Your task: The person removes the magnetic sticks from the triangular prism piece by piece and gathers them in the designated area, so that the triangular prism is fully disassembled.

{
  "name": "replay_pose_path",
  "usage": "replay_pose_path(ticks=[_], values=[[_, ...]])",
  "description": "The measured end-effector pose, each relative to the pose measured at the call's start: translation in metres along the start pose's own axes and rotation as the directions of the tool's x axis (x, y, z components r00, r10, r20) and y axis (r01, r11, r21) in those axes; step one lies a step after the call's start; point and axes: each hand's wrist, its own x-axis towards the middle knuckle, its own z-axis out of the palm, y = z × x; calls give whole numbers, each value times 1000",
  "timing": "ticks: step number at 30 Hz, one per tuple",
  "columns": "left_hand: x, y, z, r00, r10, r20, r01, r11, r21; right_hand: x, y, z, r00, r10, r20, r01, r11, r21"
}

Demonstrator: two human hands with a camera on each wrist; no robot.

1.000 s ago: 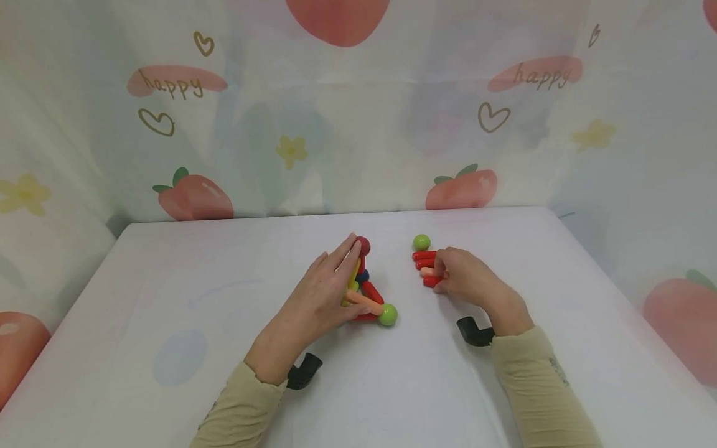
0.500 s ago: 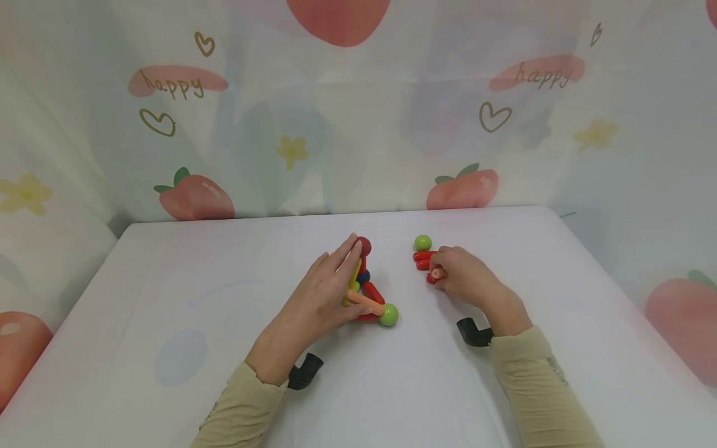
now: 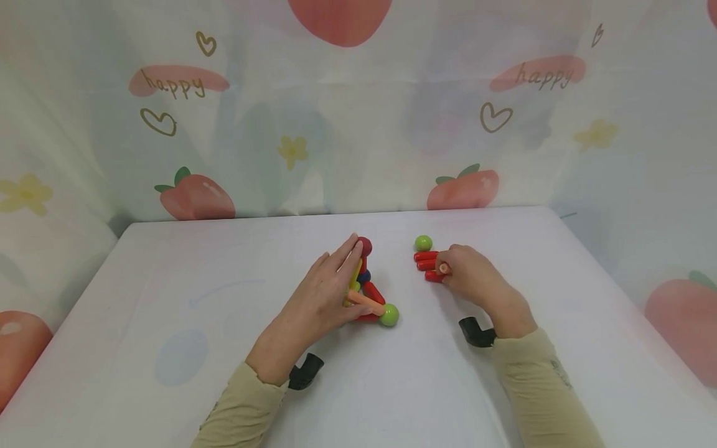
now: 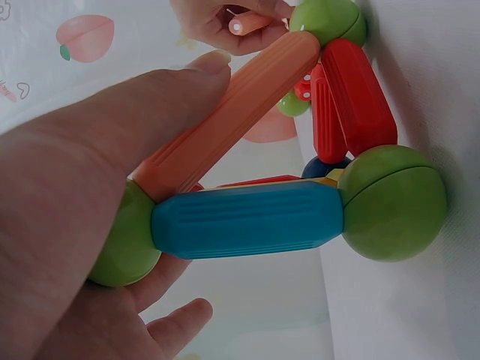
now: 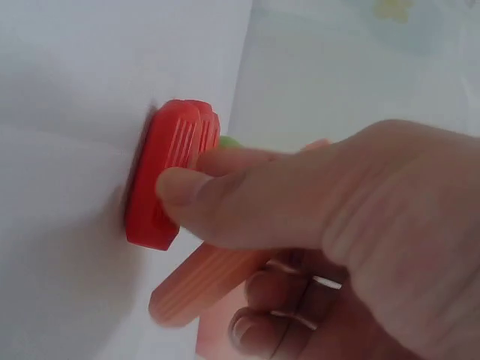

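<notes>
A pale curtain [image 3: 370, 112] printed with peaches, hearts and flowers hangs behind a white-covered counter [image 3: 392, 386]. A second ago a loose peach stick [image 5: 202, 285] lay among the red ones under the right grip [image 3: 480, 283]; now that hand has it, turned so one end faces up toward the head camera. The nearest loose red stick has shifted closer to its neighbours and shows more of its length. The left grip [image 3: 316, 292] and the frame [image 3: 366, 302] it steadies stay where they were.

The right grip is closed around the peach stick, thumb on one side and curled fingers on the other. The left grip is spread wide across the frame, its thumb along a peach stick and its fingers reaching to the red ball [image 3: 365, 246].

Beside the right hand are three loose red sticks [image 3: 427, 265] and one loose green ball [image 3: 423, 243]. The frame shows one peach stick, one blue stick [image 4: 247, 217], some yellow, at least three red sticks, at least three green balls [image 4: 394, 202], one red ball and one dark blue ball [image 3: 365, 276].

"Happy" reads twice on the curtain; small marks on the sleeves [image 3: 546, 386] are too small to read.
</notes>
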Motion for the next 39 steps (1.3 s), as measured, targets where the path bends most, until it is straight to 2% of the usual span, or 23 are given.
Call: replay_pose_path(ticks=[3, 10, 13, 19, 24, 31, 34, 39], values=[[0, 0, 0, 1000, -1, -2, 1, 1000, 2, -1, 0, 0, 1000, 12, -8, -12, 1000, -14], [0, 1, 0, 1000, 2, -3, -2, 1000, 7, 1, 1, 6, 989, -50, -137, 39, 996, -86], [-1, 1, -1, 1000, 5, -6, -5, 1000, 7, 3, 0, 8, 985, -57, -160, 43, 995, -89], [0, 0, 0, 1000, 7, -8, -7, 1000, 11, 2, 3, 4, 990, 1, -142, -1, 1000, 3], [0, 1, 1, 1000, 2, -4, -2, 1000, 19, -1, 14, -1, 983, 47, -178, -36, 997, 68], [0, 1, 2, 1000, -7, 10, 7, 1000, 4, 1, 33, 1, 962, 65, -265, -69, 998, -4], [0, 1, 1, 1000, -3, 8, 3, 1000, 0, 3, 41, 3, 962, 81, -262, -93, 995, -32], [0, 1, 0, 1000, -9, 14, 9, 1000, -5, 6, 49, 5, 965, 138, -225, -145, 989, -14]])
